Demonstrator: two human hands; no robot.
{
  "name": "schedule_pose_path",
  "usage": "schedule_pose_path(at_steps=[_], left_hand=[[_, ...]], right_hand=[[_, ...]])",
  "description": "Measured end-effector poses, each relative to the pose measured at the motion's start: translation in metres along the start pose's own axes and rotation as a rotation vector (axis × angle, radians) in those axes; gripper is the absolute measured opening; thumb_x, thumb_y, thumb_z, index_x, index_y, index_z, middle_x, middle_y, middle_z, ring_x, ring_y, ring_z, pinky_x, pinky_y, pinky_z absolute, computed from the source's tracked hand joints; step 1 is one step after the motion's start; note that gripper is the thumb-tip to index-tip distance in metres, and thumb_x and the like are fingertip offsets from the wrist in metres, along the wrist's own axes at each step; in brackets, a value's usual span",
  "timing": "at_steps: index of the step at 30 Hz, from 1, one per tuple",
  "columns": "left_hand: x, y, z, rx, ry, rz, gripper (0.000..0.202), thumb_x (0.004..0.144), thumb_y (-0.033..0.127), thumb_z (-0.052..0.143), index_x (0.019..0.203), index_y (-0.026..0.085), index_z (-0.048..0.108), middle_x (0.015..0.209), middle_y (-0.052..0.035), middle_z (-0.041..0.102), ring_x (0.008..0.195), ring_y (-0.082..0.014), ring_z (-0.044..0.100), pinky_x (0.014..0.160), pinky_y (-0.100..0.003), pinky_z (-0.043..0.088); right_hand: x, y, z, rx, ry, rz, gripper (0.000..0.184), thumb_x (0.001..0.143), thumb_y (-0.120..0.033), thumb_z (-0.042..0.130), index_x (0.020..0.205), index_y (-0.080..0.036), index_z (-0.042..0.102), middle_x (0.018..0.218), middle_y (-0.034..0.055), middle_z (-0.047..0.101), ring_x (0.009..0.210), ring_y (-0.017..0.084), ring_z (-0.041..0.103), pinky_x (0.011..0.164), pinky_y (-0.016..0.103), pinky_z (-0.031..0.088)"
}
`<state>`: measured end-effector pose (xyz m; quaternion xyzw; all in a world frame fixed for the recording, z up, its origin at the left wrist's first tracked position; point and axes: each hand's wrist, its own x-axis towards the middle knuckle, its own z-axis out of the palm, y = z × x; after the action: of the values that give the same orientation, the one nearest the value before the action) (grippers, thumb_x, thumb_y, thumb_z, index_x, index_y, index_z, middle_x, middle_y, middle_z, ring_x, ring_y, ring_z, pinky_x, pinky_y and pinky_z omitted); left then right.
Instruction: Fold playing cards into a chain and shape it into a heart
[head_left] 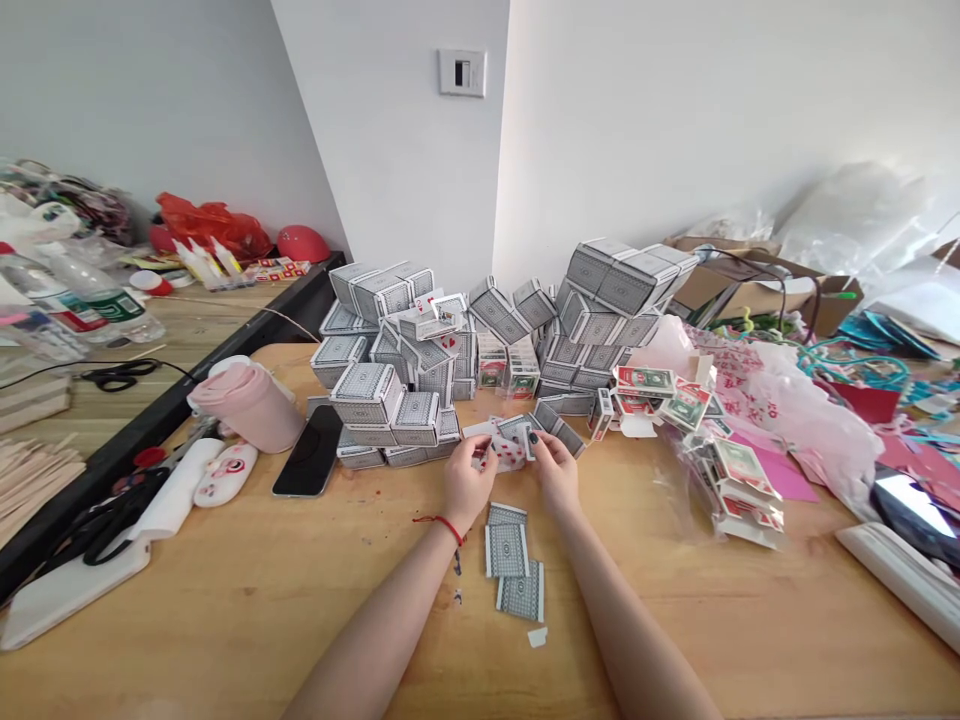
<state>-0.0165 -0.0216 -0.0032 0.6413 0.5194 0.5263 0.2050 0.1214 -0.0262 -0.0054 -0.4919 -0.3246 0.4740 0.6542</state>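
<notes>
My left hand [471, 478], with a red string bracelet at the wrist, is closed at the edge of some playing cards [510, 452] with red pips. My right hand [556, 470] pinches a playing card [529, 442] between thumb and fingers, close to the left. The fingers partly hide these cards. Between my forearms lie several patterned grey card pieces [507, 550], some overlapping, and a small white scrap [537, 637]. Beyond my hands rise stacked blocks folded from grey-backed cards, one group at left [367, 395] and one at right [600, 320].
Opened card boxes [739, 475] and a crumpled plastic bag [787, 400] lie at right. A phone [309, 452], pink cup [251, 405] and white correction-tape-like case [225, 474] are at left. Black scissors [124, 515] rest near the dark table edge. A wall stands behind.
</notes>
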Motion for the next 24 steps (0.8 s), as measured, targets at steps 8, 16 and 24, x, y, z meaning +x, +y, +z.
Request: schedule_pose_path(at_steps=[8,16,24], left_hand=[[-0.002,0.000,0.002,-0.151,-0.051,-0.097,0.018,0.075,0.028,0.056,0.089,0.017,0.051,0.086,-0.0057,0.064,0.076,-0.0136,0.063,0.064,-0.025,0.051],[0.001,0.014,-0.003,-0.140,-0.301,0.127,0.012,0.070,0.020,0.059,0.077,0.018,0.050,0.103,-0.0081,0.057,0.100,-0.0182,0.054,0.075,-0.030,0.050],[0.000,0.018,-0.007,0.027,-0.424,0.272,0.010,0.067,0.014,0.059,0.067,0.019,0.050,0.115,-0.0069,0.050,0.111,-0.0209,0.045,0.094,-0.038,0.038]], right_hand=[[0.000,0.000,0.001,0.144,-0.040,0.067,0.037,0.065,-0.039,0.065,0.095,-0.018,0.061,0.096,0.0061,0.065,0.081,0.022,0.062,0.061,0.032,0.053],[0.000,-0.002,0.003,0.178,-0.055,0.099,0.035,0.063,-0.038,0.067,0.092,-0.018,0.063,0.092,0.0056,0.066,0.079,0.021,0.062,0.063,0.031,0.052],[-0.004,-0.003,0.002,0.123,-0.067,0.155,0.045,0.061,-0.041,0.069,0.099,-0.018,0.061,0.078,0.0026,0.067,0.054,0.013,0.058,0.047,0.023,0.045]])
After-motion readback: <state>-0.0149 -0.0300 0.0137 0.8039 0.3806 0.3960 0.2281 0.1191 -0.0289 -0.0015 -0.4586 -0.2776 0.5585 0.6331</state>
